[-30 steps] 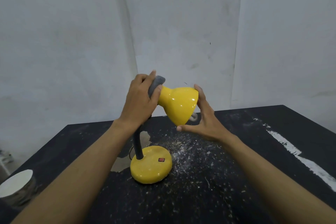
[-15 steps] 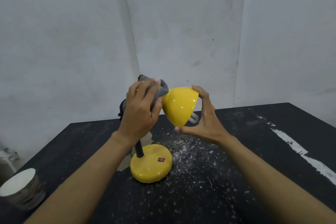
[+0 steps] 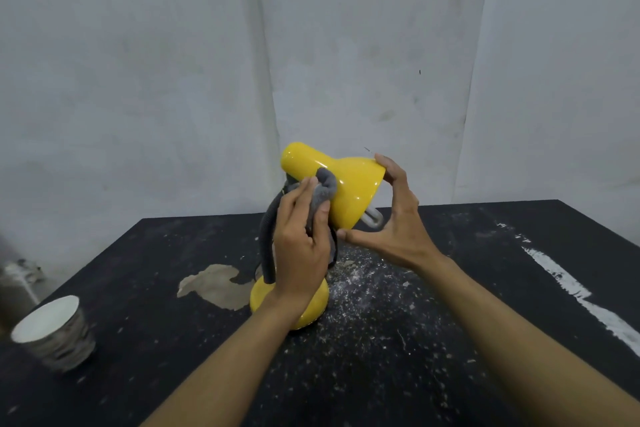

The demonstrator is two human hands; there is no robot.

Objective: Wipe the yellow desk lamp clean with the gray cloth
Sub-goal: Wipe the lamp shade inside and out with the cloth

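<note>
Grit speckles the black table [image 3: 485, 322], pale flecks and crumbs lying thickest in front of and to the right of the yellow desk lamp [image 3: 349, 191], which stands near the middle of the tabletop toward its far edge. A flat tan patch [image 3: 214, 284] with a ragged outline marks the surface just left of the lamp, and a rough white streak [image 3: 568, 284] runs diagonally down the right side. Well apart at the near left stands a cup [image 3: 55, 336] with a mottled gray wall and a white inside; whether anything lies in it cannot be told. Behind everything rises a dull, smudged whitish wall [image 3: 173, 80]. The lamp's glossy bell-shaped shade points down and to the right, with a white bulb [image 3: 372, 218] peeking from its mouth, and a ribbed gray neck [image 3: 268, 243] curves down to a round domed base [image 3: 317, 302]. The left hand [image 3: 298, 246] grips the gray cloth [image 3: 323, 191], a soft bunched wad, and presses it against the narrow part of the shade; this hand and its wrist cover the middle of the base and part of the neck. The right hand [image 3: 398, 229] grasps the shade at its wide rim, fingers hooked over the top edge and thumb under the bottom edge, partly screening the opening.
</note>
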